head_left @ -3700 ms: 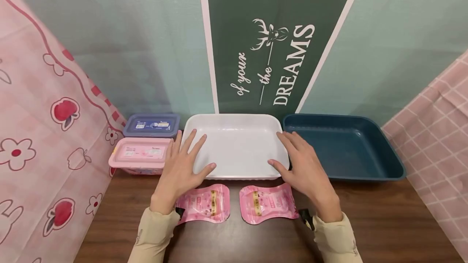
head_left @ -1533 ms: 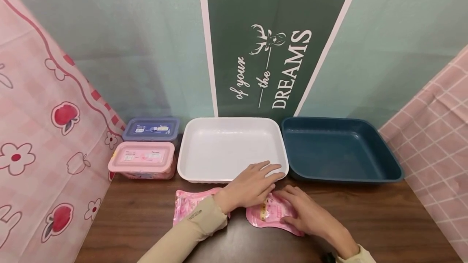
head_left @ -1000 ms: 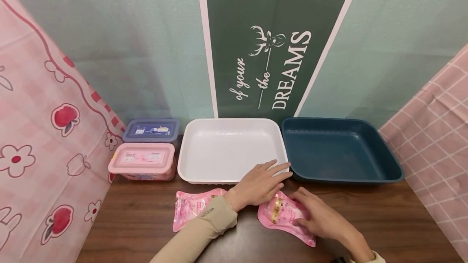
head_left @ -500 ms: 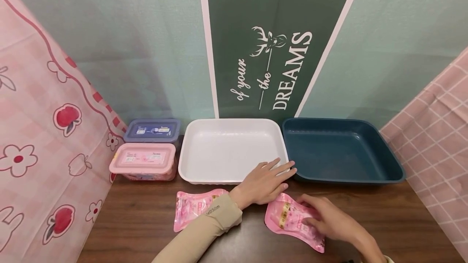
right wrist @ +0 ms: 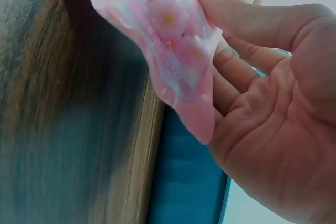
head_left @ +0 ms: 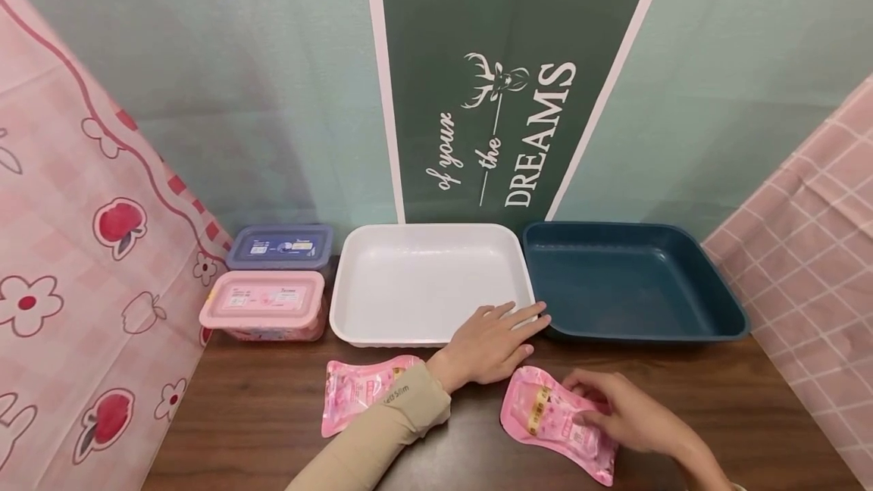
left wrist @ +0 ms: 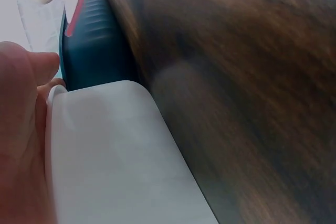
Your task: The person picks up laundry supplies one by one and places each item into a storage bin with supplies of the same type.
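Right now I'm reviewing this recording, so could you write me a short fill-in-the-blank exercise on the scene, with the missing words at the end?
One pink pouch is held in the person's ____ hand. The other pink pouch is partly hidden by the ____ sleeve. The blue box stands behind the ____ box. The dark blue tray is beside the ____ tray.

Missing words: right; left; pink; white.
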